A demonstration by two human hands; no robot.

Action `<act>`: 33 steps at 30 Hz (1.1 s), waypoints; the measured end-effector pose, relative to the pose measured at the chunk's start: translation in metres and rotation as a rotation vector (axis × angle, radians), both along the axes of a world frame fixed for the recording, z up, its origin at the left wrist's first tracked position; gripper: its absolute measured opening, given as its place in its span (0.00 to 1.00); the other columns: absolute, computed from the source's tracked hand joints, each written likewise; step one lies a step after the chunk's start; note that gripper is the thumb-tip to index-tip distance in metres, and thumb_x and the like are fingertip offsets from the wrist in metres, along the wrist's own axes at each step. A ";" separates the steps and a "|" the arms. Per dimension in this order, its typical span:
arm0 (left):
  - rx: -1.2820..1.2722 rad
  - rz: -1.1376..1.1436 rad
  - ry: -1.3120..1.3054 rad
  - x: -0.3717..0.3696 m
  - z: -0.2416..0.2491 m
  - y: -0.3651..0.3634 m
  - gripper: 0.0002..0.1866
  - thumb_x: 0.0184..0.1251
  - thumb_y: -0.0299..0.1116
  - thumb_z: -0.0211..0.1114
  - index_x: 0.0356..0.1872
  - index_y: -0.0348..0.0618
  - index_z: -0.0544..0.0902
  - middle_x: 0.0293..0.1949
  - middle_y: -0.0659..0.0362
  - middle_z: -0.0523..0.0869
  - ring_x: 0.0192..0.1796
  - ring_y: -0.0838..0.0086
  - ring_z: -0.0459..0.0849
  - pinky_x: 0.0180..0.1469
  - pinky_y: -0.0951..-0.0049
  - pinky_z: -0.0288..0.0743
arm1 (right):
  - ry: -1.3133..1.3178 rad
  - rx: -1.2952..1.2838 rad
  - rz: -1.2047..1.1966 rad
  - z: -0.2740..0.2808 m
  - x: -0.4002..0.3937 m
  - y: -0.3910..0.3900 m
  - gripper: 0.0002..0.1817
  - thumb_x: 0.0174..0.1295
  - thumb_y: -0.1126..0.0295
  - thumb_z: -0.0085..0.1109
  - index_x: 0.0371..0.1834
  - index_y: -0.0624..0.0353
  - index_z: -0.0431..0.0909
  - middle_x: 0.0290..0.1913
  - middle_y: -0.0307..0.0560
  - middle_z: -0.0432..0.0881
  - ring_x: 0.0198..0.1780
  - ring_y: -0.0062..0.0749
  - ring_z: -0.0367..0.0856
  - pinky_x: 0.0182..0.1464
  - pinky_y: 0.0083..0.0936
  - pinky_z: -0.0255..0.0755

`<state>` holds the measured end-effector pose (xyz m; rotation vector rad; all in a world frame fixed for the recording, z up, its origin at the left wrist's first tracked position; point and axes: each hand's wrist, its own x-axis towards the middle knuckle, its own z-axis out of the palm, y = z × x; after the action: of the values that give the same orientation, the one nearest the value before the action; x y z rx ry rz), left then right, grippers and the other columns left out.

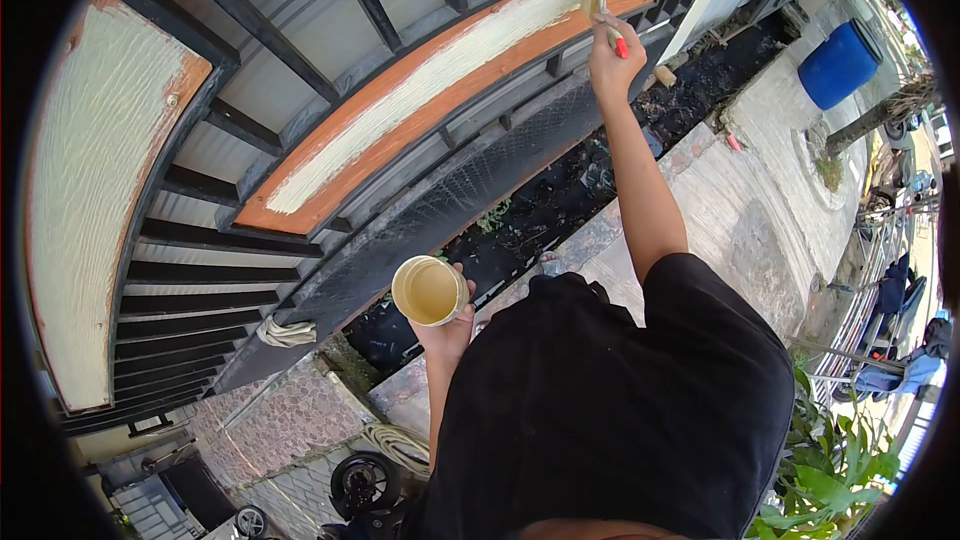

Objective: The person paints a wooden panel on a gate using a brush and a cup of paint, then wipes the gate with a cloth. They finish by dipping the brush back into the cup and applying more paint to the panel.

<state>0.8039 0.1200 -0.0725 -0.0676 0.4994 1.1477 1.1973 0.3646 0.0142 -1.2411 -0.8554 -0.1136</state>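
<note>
My right hand (612,65) is closed on a paintbrush (617,42) with a red-tipped handle. Its bristles touch the upper right part of an orange board (350,155) fixed on a black metal fence. A wide cream stripe of paint (430,77) runs along the middle of that board, with orange left showing around it. Lower down, my left hand (447,332) holds a round cup of cream paint (430,291), open side up. On the far left, a second board (115,180) is covered in cream paint, with orange at its edges.
Black fence bars (240,20) surround the boards. Below the fence runs a dark ditch (540,215) beside a concrete path (740,210). A blue barrel (840,65) stands at the upper right. A bundled cloth (286,332), a coiled hose (395,445) and plants (830,460) are also in view.
</note>
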 end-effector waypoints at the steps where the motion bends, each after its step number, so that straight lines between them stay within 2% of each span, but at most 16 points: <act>1: -0.011 0.006 0.006 -0.001 -0.001 0.000 0.30 0.79 0.58 0.54 0.67 0.48 0.81 0.61 0.44 0.86 0.52 0.41 0.89 0.34 0.60 0.93 | -0.047 0.017 -0.007 0.002 -0.002 0.007 0.06 0.61 0.82 0.69 0.39 0.62 0.91 0.42 0.56 0.92 0.46 0.44 0.93 0.51 0.31 0.82; 3: 0.001 0.006 -0.015 -0.003 -0.004 0.002 0.29 0.79 0.58 0.54 0.67 0.48 0.81 0.61 0.43 0.86 0.52 0.41 0.89 0.35 0.59 0.94 | -0.232 0.078 -0.017 -0.004 -0.022 0.017 0.06 0.60 0.82 0.69 0.38 0.60 0.91 0.42 0.55 0.92 0.46 0.47 0.92 0.51 0.35 0.83; 4: 0.002 0.001 -0.032 -0.004 -0.005 0.002 0.29 0.79 0.57 0.54 0.67 0.47 0.81 0.60 0.43 0.86 0.53 0.41 0.89 0.37 0.58 0.94 | -0.250 0.061 0.053 -0.008 -0.043 0.010 0.08 0.59 0.82 0.70 0.39 0.58 0.91 0.44 0.56 0.92 0.46 0.50 0.91 0.52 0.36 0.83; 7: 0.013 -0.023 -0.046 -0.001 -0.007 0.005 0.30 0.79 0.58 0.54 0.67 0.47 0.81 0.61 0.43 0.86 0.53 0.40 0.89 0.38 0.56 0.95 | -0.275 0.047 0.260 -0.028 -0.098 -0.020 0.11 0.57 0.83 0.70 0.40 0.56 0.90 0.44 0.54 0.89 0.46 0.50 0.89 0.49 0.38 0.82; 9: 0.010 -0.038 -0.058 0.004 -0.006 0.006 0.30 0.79 0.58 0.54 0.67 0.48 0.81 0.61 0.43 0.86 0.53 0.39 0.89 0.38 0.56 0.94 | -0.290 -0.014 0.409 -0.037 -0.117 -0.044 0.11 0.60 0.84 0.69 0.42 0.57 0.90 0.45 0.54 0.88 0.47 0.47 0.89 0.51 0.34 0.82; 11: 0.015 -0.045 -0.064 0.006 -0.004 0.009 0.30 0.78 0.58 0.55 0.67 0.48 0.81 0.62 0.42 0.86 0.53 0.39 0.89 0.38 0.56 0.94 | -0.236 0.043 0.395 -0.039 -0.110 -0.050 0.10 0.61 0.82 0.70 0.43 0.58 0.90 0.45 0.54 0.88 0.48 0.45 0.90 0.52 0.33 0.81; 15: 0.000 -0.026 -0.083 0.005 -0.004 0.000 0.30 0.78 0.59 0.55 0.67 0.48 0.81 0.62 0.42 0.85 0.52 0.39 0.88 0.37 0.56 0.94 | -0.076 0.018 -0.151 -0.041 -0.029 -0.009 0.07 0.64 0.80 0.68 0.43 0.61 0.90 0.45 0.55 0.88 0.47 0.48 0.90 0.50 0.36 0.81; 18: -0.010 -0.002 -0.062 0.000 -0.007 -0.007 0.31 0.78 0.60 0.55 0.68 0.48 0.80 0.62 0.43 0.85 0.52 0.39 0.88 0.38 0.56 0.94 | 0.058 0.062 -0.245 -0.061 0.008 0.035 0.06 0.64 0.80 0.68 0.43 0.62 0.89 0.43 0.56 0.89 0.45 0.50 0.90 0.49 0.39 0.81; 20: -0.003 0.010 -0.041 -0.005 -0.007 -0.006 0.32 0.78 0.61 0.55 0.68 0.48 0.80 0.62 0.43 0.85 0.51 0.39 0.88 0.38 0.56 0.94 | 0.023 0.055 -0.186 -0.060 -0.021 0.039 0.06 0.64 0.80 0.68 0.42 0.62 0.89 0.42 0.56 0.89 0.44 0.50 0.90 0.49 0.38 0.81; 23: -0.033 0.005 -0.059 -0.006 -0.005 -0.007 0.29 0.76 0.58 0.58 0.66 0.50 0.82 0.63 0.47 0.84 0.56 0.42 0.85 0.39 0.55 0.93 | -0.010 0.038 -0.051 -0.051 -0.094 0.015 0.06 0.63 0.81 0.68 0.41 0.62 0.89 0.41 0.56 0.90 0.42 0.50 0.90 0.49 0.36 0.82; 25: -0.016 0.003 -0.074 -0.002 -0.002 -0.004 0.29 0.77 0.57 0.59 0.66 0.48 0.82 0.63 0.47 0.84 0.56 0.42 0.85 0.39 0.55 0.93 | -0.018 0.067 0.130 -0.054 -0.134 -0.010 0.07 0.62 0.82 0.68 0.42 0.62 0.89 0.41 0.55 0.90 0.43 0.50 0.90 0.49 0.34 0.82; 27: -0.021 -0.026 -0.071 0.002 -0.004 0.002 0.29 0.76 0.57 0.59 0.66 0.47 0.82 0.62 0.47 0.84 0.56 0.42 0.85 0.39 0.55 0.93 | 0.005 -0.027 0.347 -0.049 -0.155 -0.042 0.09 0.61 0.84 0.69 0.43 0.62 0.89 0.42 0.54 0.89 0.45 0.48 0.90 0.50 0.32 0.81; 30: -0.003 -0.059 -0.082 0.007 -0.003 0.011 0.29 0.76 0.56 0.60 0.66 0.46 0.82 0.62 0.47 0.85 0.56 0.42 0.84 0.39 0.55 0.93 | -0.015 0.052 0.271 -0.053 -0.134 -0.053 0.10 0.62 0.84 0.69 0.45 0.63 0.89 0.44 0.54 0.89 0.46 0.46 0.90 0.52 0.31 0.81; 31: 0.006 -0.071 -0.094 0.009 -0.003 0.012 0.29 0.76 0.56 0.60 0.65 0.45 0.82 0.62 0.47 0.85 0.56 0.42 0.84 0.39 0.55 0.93 | -0.034 0.078 0.191 -0.050 -0.111 -0.047 0.10 0.63 0.83 0.69 0.47 0.64 0.88 0.46 0.54 0.89 0.48 0.41 0.90 0.52 0.31 0.81; 33: -0.008 -0.067 -0.096 0.009 -0.002 0.010 0.29 0.76 0.56 0.60 0.65 0.45 0.82 0.62 0.47 0.84 0.56 0.43 0.84 0.40 0.55 0.93 | 0.276 0.075 0.073 -0.055 -0.060 -0.021 0.06 0.67 0.79 0.69 0.45 0.68 0.86 0.46 0.50 0.89 0.49 0.32 0.88 0.52 0.30 0.80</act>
<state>0.8133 0.1295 -0.0742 -0.1121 0.4182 1.0717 1.1368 0.3434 -0.0405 -1.1227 -0.6492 0.0827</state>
